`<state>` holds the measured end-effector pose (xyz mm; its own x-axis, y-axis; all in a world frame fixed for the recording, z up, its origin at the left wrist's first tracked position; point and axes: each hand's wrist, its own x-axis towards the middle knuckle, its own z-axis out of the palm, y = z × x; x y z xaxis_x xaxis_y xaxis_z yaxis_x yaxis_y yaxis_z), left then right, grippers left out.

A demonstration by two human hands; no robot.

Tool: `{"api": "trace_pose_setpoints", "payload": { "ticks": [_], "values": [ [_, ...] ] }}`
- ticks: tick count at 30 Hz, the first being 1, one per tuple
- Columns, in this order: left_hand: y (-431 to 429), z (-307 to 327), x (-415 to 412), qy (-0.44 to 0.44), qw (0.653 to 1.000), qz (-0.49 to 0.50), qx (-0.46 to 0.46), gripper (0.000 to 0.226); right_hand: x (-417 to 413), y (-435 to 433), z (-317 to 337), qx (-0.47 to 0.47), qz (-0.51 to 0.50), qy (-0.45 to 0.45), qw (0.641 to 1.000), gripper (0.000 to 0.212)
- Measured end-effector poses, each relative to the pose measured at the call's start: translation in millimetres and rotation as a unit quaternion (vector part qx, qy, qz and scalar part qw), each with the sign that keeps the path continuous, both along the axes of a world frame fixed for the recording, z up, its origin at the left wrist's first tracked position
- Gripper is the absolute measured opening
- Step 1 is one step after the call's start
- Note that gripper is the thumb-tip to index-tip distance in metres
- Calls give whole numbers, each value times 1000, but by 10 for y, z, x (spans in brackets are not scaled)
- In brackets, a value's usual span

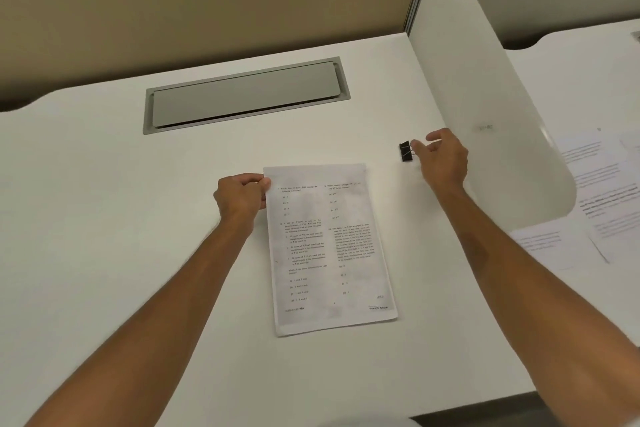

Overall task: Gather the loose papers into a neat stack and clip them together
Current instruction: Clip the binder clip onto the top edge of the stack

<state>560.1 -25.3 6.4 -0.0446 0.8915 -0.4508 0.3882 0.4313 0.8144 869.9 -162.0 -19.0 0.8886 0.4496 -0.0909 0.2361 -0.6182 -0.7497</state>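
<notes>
Head view here, and I'd say the gathering part looks pretty much done: the paper stack [330, 246] sits squared up on the white tabletop [104, 218], edges lined up well enough that I honestly can't count the sheets in it. So it reads as one stack. The left hand [240, 198] is pinching the stack's top left corner, pinning it in place. Just beyond the stack's top right corner, not touching it, is one black binder clip [406, 151], and the right hand [443, 163] has its fingertips closed on the clip's wire handles. What's left, in my view, is the clipping itself: clip isn't on the paper yet. Count so far: one stack, one clip, two hands. There are also some other sheets [602, 191] well off to the stack's right, past the white divider [485, 80], on the next desk, so probably not ours.
</notes>
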Motion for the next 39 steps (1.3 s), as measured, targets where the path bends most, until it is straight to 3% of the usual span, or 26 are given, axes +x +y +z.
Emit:
{"api": "trace_pose_setpoints", "payload": {
  "ticks": [4, 10, 16, 19, 22, 27, 33, 39],
  "values": [
    [-11, -6, 12, 1, 1000, 1, 2, 17, 123, 115, -41, -70, -23, 17, 997, 28],
    [-13, -10, 20, 4, 1000, 1, 7, 19, 194, 173, -63, -60, 7, 34, 998, 12],
    [-14, -40, 20, 12, 1000, 1, 15, 22, 101, 200, -30, 68, 21, 124, 990, 14],
    [-11, -53, 19, 15, 1000, -1, 19, 22, -85, 249, 52, 156, 49, 213, 963, 14],
    [-17, -66, 12, 14, 1000, -1, 22, 22, -306, 359, 180, 191, 113, 230, 948, 13],
    [-39, -71, 9, 20, 999, -7, 37, 15, -663, 625, 454, 162, 273, 180, 931, 31],
    [-97, -50, 28, 29, 997, -10, 65, 3, -1035, 938, 687, 136, 398, 71, 905, 27],
    [-151, -29, 34, 42, 994, -28, 100, 10, -1180, 1091, 725, 57, 476, -8, 878, 23]
  ]
}}
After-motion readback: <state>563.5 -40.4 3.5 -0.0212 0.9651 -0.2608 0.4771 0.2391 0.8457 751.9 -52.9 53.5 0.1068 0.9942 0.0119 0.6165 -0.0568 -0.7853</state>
